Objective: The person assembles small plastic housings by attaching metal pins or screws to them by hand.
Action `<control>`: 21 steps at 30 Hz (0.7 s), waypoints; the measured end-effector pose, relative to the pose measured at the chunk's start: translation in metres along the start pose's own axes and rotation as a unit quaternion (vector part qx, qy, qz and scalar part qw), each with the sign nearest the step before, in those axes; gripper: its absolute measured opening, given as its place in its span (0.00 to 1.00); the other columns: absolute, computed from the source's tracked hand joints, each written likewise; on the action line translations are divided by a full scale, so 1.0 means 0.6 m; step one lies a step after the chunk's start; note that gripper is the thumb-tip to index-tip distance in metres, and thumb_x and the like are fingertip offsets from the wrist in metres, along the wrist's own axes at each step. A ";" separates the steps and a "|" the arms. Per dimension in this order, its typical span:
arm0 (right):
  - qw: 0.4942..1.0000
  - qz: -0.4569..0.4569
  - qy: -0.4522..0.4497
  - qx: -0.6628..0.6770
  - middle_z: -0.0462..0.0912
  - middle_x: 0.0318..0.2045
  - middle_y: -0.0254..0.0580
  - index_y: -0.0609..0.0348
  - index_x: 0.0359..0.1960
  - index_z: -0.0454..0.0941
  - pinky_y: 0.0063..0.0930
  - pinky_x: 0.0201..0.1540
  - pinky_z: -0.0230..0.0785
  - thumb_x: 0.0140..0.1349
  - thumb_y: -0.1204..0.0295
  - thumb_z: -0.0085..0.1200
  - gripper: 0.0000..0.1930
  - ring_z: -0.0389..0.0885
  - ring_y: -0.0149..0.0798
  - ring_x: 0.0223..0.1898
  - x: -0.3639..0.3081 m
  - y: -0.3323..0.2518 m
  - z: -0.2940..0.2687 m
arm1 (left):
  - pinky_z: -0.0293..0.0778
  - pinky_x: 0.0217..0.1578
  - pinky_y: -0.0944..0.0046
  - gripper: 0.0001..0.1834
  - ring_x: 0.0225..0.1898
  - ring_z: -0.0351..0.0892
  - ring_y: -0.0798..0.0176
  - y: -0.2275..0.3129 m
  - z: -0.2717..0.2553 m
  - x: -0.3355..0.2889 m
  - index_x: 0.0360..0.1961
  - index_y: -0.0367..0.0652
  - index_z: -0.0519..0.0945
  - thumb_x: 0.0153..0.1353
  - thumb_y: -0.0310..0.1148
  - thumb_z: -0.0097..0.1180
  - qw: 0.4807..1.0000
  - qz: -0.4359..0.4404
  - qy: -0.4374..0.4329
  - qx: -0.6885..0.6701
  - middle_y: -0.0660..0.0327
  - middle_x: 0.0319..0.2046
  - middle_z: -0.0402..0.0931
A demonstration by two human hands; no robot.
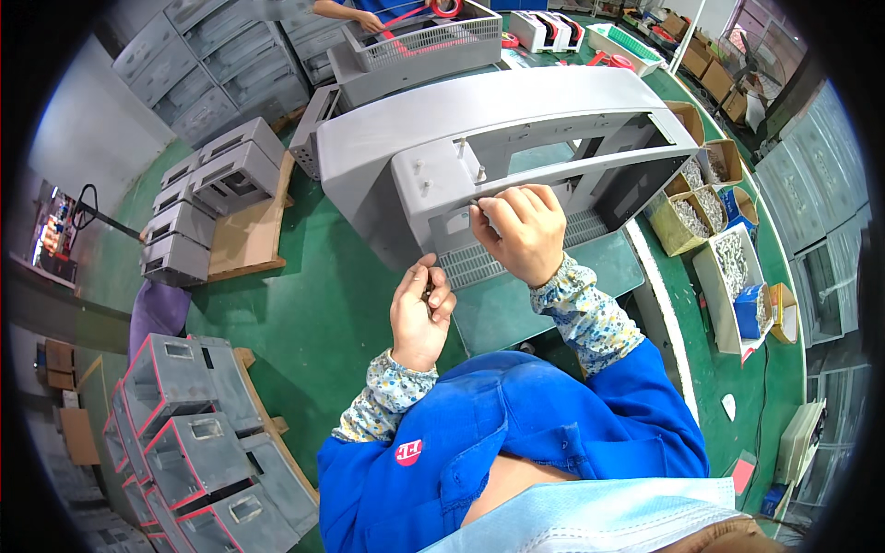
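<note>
On the green desk (562,304), right under both hands, lies a big grey plastic housing (479,138) w/ a vented grille panel (475,263) at its near edge. Right hand (525,235) sits on that edge, fingers curled and pinched together on smth small, prob. a screw or clip, too tiny to tell. Left hand (419,313) hovers just below the grille, thumb and fingertips pressed on another small piece. The housing looks stiff, hollow, light for its bulk, awkward to turn; best held by the frame rim, not the thin grille slats. Right of the right hand: open boxes of small metal parts (733,263). Left of the left hand: grey casings stacked on pallets (198,198). Beyond the housing, another person's hand (369,20) at a second grey unit (415,46).
</note>
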State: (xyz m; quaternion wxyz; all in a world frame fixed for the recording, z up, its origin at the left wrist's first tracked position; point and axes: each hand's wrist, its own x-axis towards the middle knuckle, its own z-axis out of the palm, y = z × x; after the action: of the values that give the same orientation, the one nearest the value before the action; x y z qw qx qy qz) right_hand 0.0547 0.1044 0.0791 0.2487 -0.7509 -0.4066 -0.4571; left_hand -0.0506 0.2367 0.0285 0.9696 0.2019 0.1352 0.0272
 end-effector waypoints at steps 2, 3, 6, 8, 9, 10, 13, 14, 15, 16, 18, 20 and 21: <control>1.000 -0.004 0.011 -0.006 0.69 0.15 0.31 0.54 0.18 0.70 0.26 0.28 0.62 0.43 0.74 0.57 0.07 0.70 0.34 0.18 -0.001 -0.001 0.006 | 0.52 0.12 0.77 0.12 0.15 0.55 0.75 0.000 0.000 -0.004 0.36 0.37 0.69 0.63 0.33 0.34 0.997 0.012 0.008 0.074 0.63 0.21 0.65; 1.000 -0.002 0.011 -0.008 0.69 0.15 0.31 0.54 0.18 0.70 0.26 0.28 0.62 0.43 0.74 0.57 0.07 0.70 0.34 0.18 -0.001 -0.003 0.007 | 0.52 0.12 0.77 0.12 0.15 0.55 0.75 0.001 0.000 -0.006 0.36 0.37 0.69 0.63 0.33 0.34 0.997 0.010 0.007 0.075 0.63 0.21 0.65; 1.000 0.011 0.014 -0.021 0.66 0.13 0.31 0.54 0.15 0.66 0.25 0.28 0.61 0.45 0.72 0.56 0.10 0.68 0.34 0.16 0.001 -0.008 0.013 | 0.49 0.10 0.78 0.15 0.11 0.52 0.77 -0.001 0.003 -0.012 0.35 0.38 0.69 0.64 0.38 0.34 0.989 -0.037 -0.007 0.141 0.67 0.16 0.63; 0.999 0.014 0.015 -0.029 0.65 0.13 0.31 0.54 0.14 0.66 0.25 0.28 0.61 0.45 0.72 0.56 0.11 0.68 0.34 0.16 0.006 -0.005 0.017 | 0.49 0.10 0.78 0.15 0.11 0.52 0.77 -0.001 0.002 -0.010 0.37 0.38 0.70 0.64 0.38 0.34 0.986 -0.045 -0.027 0.156 0.67 0.15 0.62; 0.999 0.015 0.016 -0.036 0.65 0.12 0.31 0.54 0.13 0.65 0.26 0.27 0.60 0.46 0.72 0.56 0.11 0.68 0.34 0.16 0.006 -0.005 0.019 | 0.49 0.10 0.78 0.16 0.11 0.52 0.78 -0.002 0.001 -0.009 0.39 0.37 0.70 0.64 0.39 0.34 0.983 -0.051 -0.047 0.170 0.68 0.15 0.61; 0.999 0.026 0.007 -0.043 0.65 0.12 0.31 0.54 0.13 0.65 0.26 0.28 0.59 0.45 0.69 0.58 0.13 0.67 0.34 0.17 0.005 -0.006 0.019 | 0.49 0.10 0.78 0.16 0.11 0.52 0.78 -0.003 0.002 -0.009 0.39 0.37 0.70 0.64 0.39 0.34 0.983 -0.054 -0.047 0.171 0.68 0.15 0.61; 0.996 0.066 -0.061 0.005 0.65 0.12 0.31 0.53 0.13 0.65 0.27 0.29 0.58 0.43 0.64 0.59 0.14 0.67 0.34 0.18 -0.005 -0.008 -0.007 | 0.49 0.10 0.78 0.18 0.11 0.51 0.78 -0.005 0.003 -0.006 0.44 0.39 0.68 0.64 0.40 0.34 0.972 -0.052 -0.069 0.218 0.69 0.14 0.59; 0.992 0.077 -0.078 0.057 0.66 0.13 0.30 0.53 0.14 0.67 0.28 0.29 0.57 0.41 0.61 0.60 0.15 0.67 0.34 0.19 -0.014 -0.013 -0.014 | 0.49 0.10 0.78 0.19 0.11 0.51 0.79 -0.006 -0.003 -0.006 0.49 0.40 0.66 0.64 0.41 0.34 0.966 -0.050 -0.104 0.230 0.69 0.14 0.59; 0.984 0.065 -0.098 0.137 0.69 0.16 0.31 0.54 0.19 0.72 0.28 0.30 0.57 0.42 0.62 0.60 0.11 0.68 0.36 0.20 -0.027 -0.015 -0.021 | 0.49 0.10 0.78 0.21 0.11 0.51 0.79 -0.010 -0.002 -0.005 0.53 0.42 0.63 0.64 0.41 0.34 0.958 -0.053 -0.144 0.242 0.70 0.14 0.58; 0.959 0.080 -0.166 0.215 0.71 0.17 0.33 0.54 0.22 0.74 0.28 0.31 0.59 0.44 0.63 0.59 0.10 0.70 0.37 0.22 -0.039 -0.023 -0.032 | 0.49 0.10 0.78 0.21 0.11 0.51 0.79 -0.011 0.000 -0.005 0.53 0.42 0.63 0.64 0.41 0.34 0.957 -0.057 -0.147 0.243 0.70 0.14 0.58; 0.925 0.097 -0.231 0.286 0.73 0.19 0.35 0.55 0.25 0.76 0.28 0.32 0.61 0.45 0.65 0.58 0.09 0.72 0.39 0.24 -0.059 -0.023 -0.047 | 0.49 0.11 0.78 0.24 0.12 0.51 0.78 -0.012 0.009 -0.005 0.59 0.45 0.54 0.63 0.42 0.35 0.937 -0.121 -0.209 0.252 0.70 0.15 0.58; 0.804 0.203 -0.250 0.501 0.75 0.23 0.39 0.58 0.29 0.77 0.28 0.35 0.64 0.46 0.69 0.58 0.09 0.74 0.40 0.28 -0.079 -0.010 -0.056 | 0.49 0.11 0.78 0.26 0.12 0.51 0.78 -0.015 0.015 0.001 0.60 0.45 0.50 0.63 0.42 0.35 0.919 -0.160 -0.253 0.257 0.70 0.16 0.58; 0.807 0.207 -0.245 0.495 0.75 0.23 0.39 0.58 0.29 0.77 0.28 0.35 0.64 0.46 0.69 0.58 0.09 0.74 0.40 0.28 -0.087 -0.001 -0.059 | 0.50 0.11 0.78 0.29 0.12 0.51 0.78 -0.019 0.021 0.007 0.61 0.45 0.46 0.63 0.42 0.36 0.899 -0.194 -0.293 0.262 0.70 0.16 0.58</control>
State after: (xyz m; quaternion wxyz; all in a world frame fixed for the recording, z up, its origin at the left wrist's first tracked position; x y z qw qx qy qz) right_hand 0.0240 0.0583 0.0487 0.5674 -0.6796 -0.4600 0.0681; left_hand -0.0432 0.2220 0.0338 0.8634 0.4174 -0.1161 -0.2584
